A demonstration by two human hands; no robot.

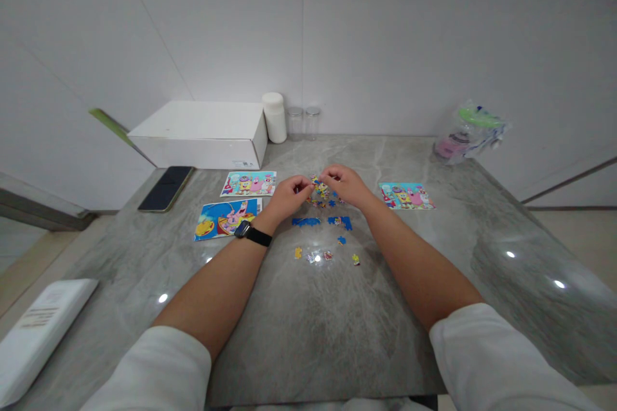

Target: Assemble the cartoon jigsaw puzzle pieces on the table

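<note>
- So the puzzle pieces [322, 191] are in a loose little heap of knobbly-edged, flat bits in mixed colours, right between the two hands on the grey marbled surface [328, 340].
- Left hand [290, 196] is at the left side of the heap, fingers curled in and thumb close to the fingertips. Can't tell if there's a piece in there.
- Right hand [346, 185] is over the heap's right side, palm down, fingers bent with the tips bunched. Can't tell what it's got, if anything.
- Nearer the wearer there's a long, thin blue strip [306, 222], and a chunkier blue section [340, 223] just to its right, both with notchy edges.
- Below those: a single blue piece [342, 240], an orangey one [298, 252], a reddish one [328, 255] and a yellow-green one [356, 259], plus some shiny pale bits too glared out to read.
- Glossy, flat cartoon sheets: two on the left, pink-and-aqua [248, 183] above deep blue [226, 218], and another rectangular sheet [407, 196] on the right.
- Behind: smooth white box [197, 135], rounded white bottle [274, 117], two clear cylindrical jars [303, 123], crinkly see-through bag [470, 133].
</note>
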